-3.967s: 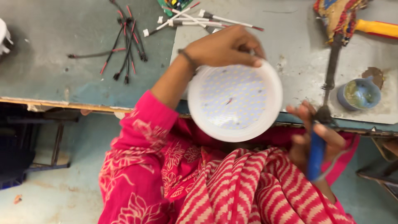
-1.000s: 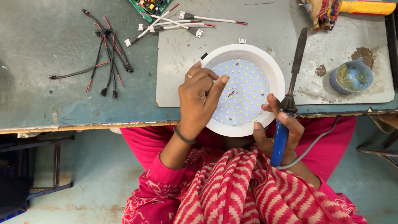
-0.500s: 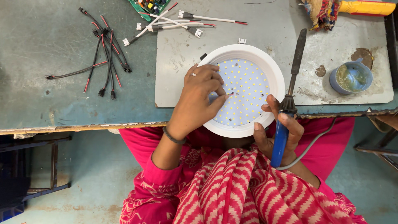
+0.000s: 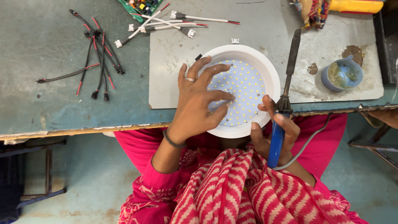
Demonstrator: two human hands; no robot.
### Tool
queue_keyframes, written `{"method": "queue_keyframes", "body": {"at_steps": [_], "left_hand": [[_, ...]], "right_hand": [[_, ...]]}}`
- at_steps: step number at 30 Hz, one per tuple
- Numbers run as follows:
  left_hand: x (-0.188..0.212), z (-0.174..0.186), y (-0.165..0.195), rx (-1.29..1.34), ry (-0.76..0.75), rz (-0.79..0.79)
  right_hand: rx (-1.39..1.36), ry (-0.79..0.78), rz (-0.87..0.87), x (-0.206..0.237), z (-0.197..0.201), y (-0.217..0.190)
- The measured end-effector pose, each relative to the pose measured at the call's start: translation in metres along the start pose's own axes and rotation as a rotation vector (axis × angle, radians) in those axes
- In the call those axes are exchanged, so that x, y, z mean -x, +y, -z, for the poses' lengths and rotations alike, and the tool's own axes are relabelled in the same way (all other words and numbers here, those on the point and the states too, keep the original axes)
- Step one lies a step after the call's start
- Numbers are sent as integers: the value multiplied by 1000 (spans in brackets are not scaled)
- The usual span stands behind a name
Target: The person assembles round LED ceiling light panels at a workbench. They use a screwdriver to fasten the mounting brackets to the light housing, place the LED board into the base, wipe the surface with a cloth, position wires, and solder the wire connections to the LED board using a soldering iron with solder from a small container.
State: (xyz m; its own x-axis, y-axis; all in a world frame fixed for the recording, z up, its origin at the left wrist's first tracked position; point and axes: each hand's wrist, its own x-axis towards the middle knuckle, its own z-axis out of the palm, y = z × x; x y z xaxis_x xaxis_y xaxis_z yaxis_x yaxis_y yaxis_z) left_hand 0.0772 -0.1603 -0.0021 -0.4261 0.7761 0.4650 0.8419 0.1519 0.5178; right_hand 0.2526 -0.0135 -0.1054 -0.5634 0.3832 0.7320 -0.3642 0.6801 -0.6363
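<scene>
A round white lamp housing point(image 4: 269, 66) with a disc of many small yellow LEDs lies on a grey mat point(image 4: 174, 70) at the bench's near edge. My left hand point(image 4: 195, 103) rests spread on the LED disc, fingertips pressing its left half, a ring on one finger. My right hand point(image 4: 273, 132) grips the blue handle of a soldering iron point(image 4: 288, 79), whose dark shaft points away from me along the housing's right rim. Its grey cord runs off to the right.
Black and red wire leads point(image 4: 97, 54) lie loose at the left. White-plug leads point(image 4: 166, 23) and a green circuit board point(image 4: 139, 6) sit at the back. A small blue pot point(image 4: 342, 74) stands at the right, with a yellow tool point(image 4: 356, 6) behind it.
Four seconds ago my left hand held the housing up over my lap. It now lies flat on the mat, and my left fingers have spread wider across the LED disc.
</scene>
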Motion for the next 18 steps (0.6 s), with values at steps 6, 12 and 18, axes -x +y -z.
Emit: {"method": "queue_keyframes", "body": {"at_steps": [6, 12, 18], "left_hand": [[-8, -17, 14, -35, -40, -40], [-25, -28, 20, -208, -149, -27], [-25, -26, 14, -58, -66, -32]], "right_hand": [[45, 78, -22, 10, 14, 2], [-42, 63, -16, 9, 27, 9], [-44, -36, 23, -15, 43, 6]]}}
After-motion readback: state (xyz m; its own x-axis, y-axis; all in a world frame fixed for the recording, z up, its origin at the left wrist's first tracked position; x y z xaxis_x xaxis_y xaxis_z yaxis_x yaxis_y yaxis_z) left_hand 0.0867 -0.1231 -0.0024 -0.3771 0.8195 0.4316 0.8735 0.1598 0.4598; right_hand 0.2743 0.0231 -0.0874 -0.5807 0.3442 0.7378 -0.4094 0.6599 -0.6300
